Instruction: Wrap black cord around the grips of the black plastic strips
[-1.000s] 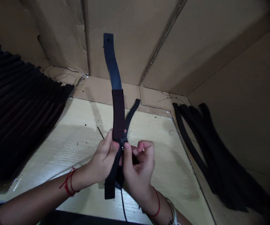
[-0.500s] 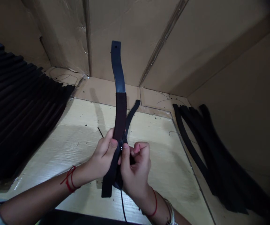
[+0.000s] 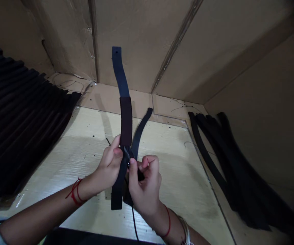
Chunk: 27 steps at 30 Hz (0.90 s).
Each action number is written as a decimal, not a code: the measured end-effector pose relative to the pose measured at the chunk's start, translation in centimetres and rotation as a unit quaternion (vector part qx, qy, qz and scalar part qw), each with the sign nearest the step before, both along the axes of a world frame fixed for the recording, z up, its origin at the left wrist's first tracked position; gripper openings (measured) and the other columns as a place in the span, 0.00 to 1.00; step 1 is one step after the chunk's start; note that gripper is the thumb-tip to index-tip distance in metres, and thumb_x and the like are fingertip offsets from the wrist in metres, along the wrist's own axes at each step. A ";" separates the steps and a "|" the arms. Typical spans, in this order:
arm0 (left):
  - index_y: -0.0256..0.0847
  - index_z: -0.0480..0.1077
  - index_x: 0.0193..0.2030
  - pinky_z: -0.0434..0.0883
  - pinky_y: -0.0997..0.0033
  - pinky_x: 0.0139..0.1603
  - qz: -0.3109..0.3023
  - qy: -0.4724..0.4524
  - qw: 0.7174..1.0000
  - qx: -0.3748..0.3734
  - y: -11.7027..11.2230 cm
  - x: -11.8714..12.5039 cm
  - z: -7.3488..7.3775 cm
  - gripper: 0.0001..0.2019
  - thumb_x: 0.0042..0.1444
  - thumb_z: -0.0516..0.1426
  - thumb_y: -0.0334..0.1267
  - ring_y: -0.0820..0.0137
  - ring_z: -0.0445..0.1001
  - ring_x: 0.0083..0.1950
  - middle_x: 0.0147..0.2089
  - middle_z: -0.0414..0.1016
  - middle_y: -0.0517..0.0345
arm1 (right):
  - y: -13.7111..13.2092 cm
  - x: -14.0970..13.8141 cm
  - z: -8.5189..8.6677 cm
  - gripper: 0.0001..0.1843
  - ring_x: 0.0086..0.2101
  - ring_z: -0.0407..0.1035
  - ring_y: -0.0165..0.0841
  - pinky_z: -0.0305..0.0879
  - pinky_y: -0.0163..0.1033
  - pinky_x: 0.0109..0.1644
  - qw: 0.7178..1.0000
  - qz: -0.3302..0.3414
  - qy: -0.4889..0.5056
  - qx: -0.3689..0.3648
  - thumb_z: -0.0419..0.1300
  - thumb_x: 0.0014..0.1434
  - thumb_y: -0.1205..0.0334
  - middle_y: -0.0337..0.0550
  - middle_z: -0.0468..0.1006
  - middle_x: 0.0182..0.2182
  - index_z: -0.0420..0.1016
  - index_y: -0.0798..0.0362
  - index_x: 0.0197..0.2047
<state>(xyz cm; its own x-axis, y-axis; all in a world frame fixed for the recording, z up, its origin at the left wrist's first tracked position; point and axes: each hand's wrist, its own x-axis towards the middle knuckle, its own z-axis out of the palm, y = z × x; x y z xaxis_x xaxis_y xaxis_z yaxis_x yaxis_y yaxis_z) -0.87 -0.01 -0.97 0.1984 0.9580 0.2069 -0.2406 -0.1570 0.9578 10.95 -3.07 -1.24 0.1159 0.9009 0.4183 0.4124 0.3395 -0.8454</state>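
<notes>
My left hand (image 3: 108, 165) is closed round the middle of a long black strap (image 3: 120, 73), thumb on top. The strap stands up away from me; its far end has a small hole, and a dark brown sleeve-like section (image 3: 126, 120) covers part of it. Its near end hangs below my left hand. My right hand (image 3: 145, 183) pinches beside the strap, thumb and fingers at a small dark piece with a shiny spot (image 3: 128, 164). What lies inside the right fingers is mostly hidden. Another black strap (image 3: 140, 127) lies behind the right fingers.
Many dark straps are stacked in a row (image 3: 27, 112) on the left. A bundle of black straps (image 3: 228, 170) lies on the right. Cardboard walls (image 3: 136, 44) enclose the pale table (image 3: 182, 163). A thin black cord (image 3: 134, 223) runs below the right hand.
The strap's far end has swung to the left and its brown section has shifted left too. Both hands have moved slightly left, still closed at the same spot.
</notes>
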 end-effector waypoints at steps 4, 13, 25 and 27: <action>0.43 0.60 0.62 0.59 0.81 0.22 -0.011 -0.004 1.000 0.003 -0.1 0.1 -0.4 0.31 0.65 0.44 0.64 0.77 0.61 0.25 0.28 0.63 0.60 | 0.0 0.1 0.0 0.11 0.19 0.55 0.24 0.51 0.32 0.22 1.000 0.000 0.008 -0.008 0.55 0.63 0.68 0.28 0.55 0.21 0.53 0.49 0.35; 0.39 0.55 0.62 0.68 0.72 0.36 -0.013 0.075 0.997 0.029 -1.1 0.8 -0.1 0.34 0.64 0.38 0.66 0.71 0.68 0.34 0.36 0.70 0.55 | 0.1 0.1 0.2 0.11 0.18 0.54 0.23 0.50 0.30 0.21 1.000 -0.012 -0.019 0.016 0.54 0.63 0.69 0.29 0.55 0.21 0.53 0.49 0.35; 0.40 0.63 0.43 0.66 0.79 0.26 0.108 0.035 0.988 -0.102 1.4 -0.2 0.5 0.22 0.66 0.49 0.60 0.75 0.67 0.27 0.30 0.69 0.59 | -0.4 -0.3 0.4 0.11 0.17 0.56 0.24 0.51 0.31 0.21 0.998 0.010 -0.064 0.022 0.54 0.63 0.68 0.28 0.55 0.21 0.53 0.49 0.35; 0.41 0.60 0.39 0.63 0.80 0.20 0.100 -0.001 0.987 -0.124 2.7 -1.2 1.1 0.21 0.65 0.50 0.60 0.74 0.64 0.20 0.23 0.66 0.63 | -0.2 -0.2 0.1 0.11 0.17 0.54 0.23 0.49 0.30 0.21 0.998 0.022 -0.062 0.013 0.54 0.63 0.67 0.27 0.53 0.20 0.52 0.49 0.35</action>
